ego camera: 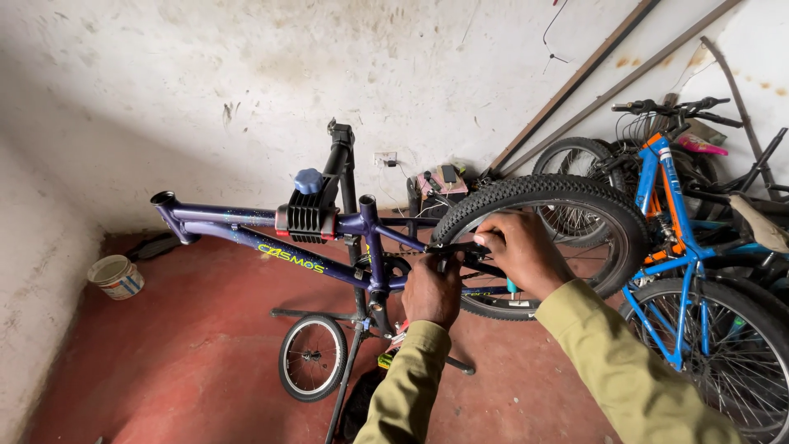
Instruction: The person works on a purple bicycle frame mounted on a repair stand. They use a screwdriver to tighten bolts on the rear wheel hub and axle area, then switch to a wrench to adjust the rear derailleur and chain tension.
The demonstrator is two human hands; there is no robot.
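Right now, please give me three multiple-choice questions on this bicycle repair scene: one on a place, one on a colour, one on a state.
1. Where does the small loose wheel stand?
A. on the red floor beside the stand
B. on the wall
C. in the bucket

2. What colour is the clamped bicycle frame?
A. orange
B. dark purple
C. white

3. How is the knobby rear tyre?
A. lying on the floor
B. mounted on the frame, off the floor
C. removed

Answers: 1 A, it rests on the red floor by the stand. 2 B, its tubes are dark purple. 3 B, it hangs behind the left hand and right hand.
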